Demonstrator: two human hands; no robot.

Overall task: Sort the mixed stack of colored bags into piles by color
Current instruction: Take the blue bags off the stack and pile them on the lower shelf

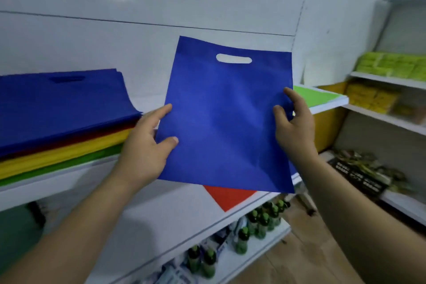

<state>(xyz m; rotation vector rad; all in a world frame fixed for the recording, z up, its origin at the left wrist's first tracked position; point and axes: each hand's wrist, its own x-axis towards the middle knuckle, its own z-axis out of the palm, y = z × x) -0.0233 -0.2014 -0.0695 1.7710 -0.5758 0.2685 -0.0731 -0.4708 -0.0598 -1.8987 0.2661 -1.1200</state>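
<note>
**Blue bag lifted, its pile still to find**

I have one blue bag (226, 117) held up at centre frame, above the white counter (161, 214). My left hand (147, 145) pinches its left edge, thumb on the front. My right hand (292, 122) pinches the right edge, fingers curled. The mixed stack (57, 122) sits at left, a red bag (228, 196) just below, a green bag (311, 97) at right. Next, I judge, it needs a blue spot apart from those. I can read no writing.

I'm in a small shop: white shelves (389, 79) carry green bottles (262, 218), green packets (391, 64), yellow packets (371, 98) and a stack of coloured bags (57, 108).
</note>
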